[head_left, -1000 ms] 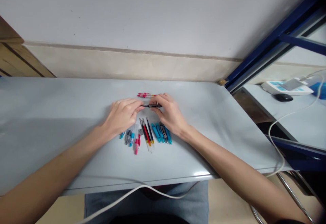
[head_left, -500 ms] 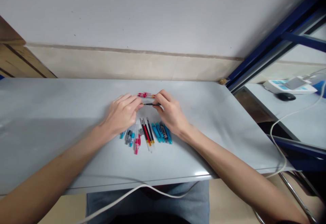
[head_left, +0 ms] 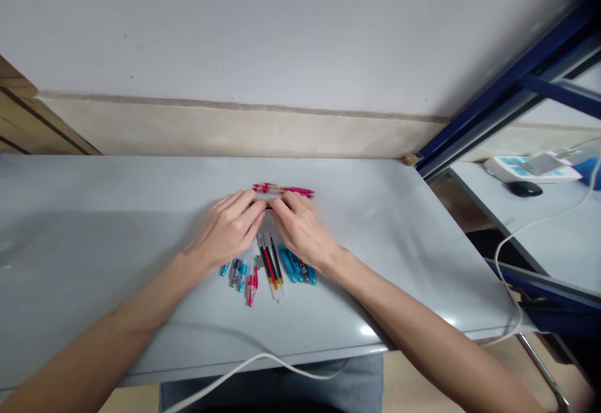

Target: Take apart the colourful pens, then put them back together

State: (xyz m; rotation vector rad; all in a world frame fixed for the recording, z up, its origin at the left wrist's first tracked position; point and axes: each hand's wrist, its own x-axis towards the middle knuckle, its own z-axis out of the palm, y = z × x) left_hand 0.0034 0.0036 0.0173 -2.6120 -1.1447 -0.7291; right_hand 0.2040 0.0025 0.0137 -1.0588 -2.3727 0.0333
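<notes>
My left hand [head_left: 231, 224] and my right hand [head_left: 303, 226] meet over the table, fingertips pinched on a slim dark pen refill [head_left: 268, 207]. Only a short stretch of it shows between them; its ends are hidden by my fingers. Just beyond my fingertips lie assembled pink-red pens [head_left: 298, 191]. Below my hands, several loose refills [head_left: 271, 263], black and red with yellow ends, lie side by side. Clear lower pen barrels [head_left: 241, 275] with blue, grey and red grips are left of them. Blue and grey upper barrels [head_left: 287, 264] are at the right, partly under my right hand.
The pale grey table [head_left: 117, 263] backs onto a tiled wall [head_left: 235, 128]. A white cable [head_left: 267, 356] crosses its front edge. On a second desk at the right are a black mouse [head_left: 524, 188] and a white device [head_left: 539, 168], beside a blue frame [head_left: 498, 81].
My hands have drawn closer together, so less of the refill shows between them. More of the pink-red pens is visible past my right hand. The view has tilted up slightly.
</notes>
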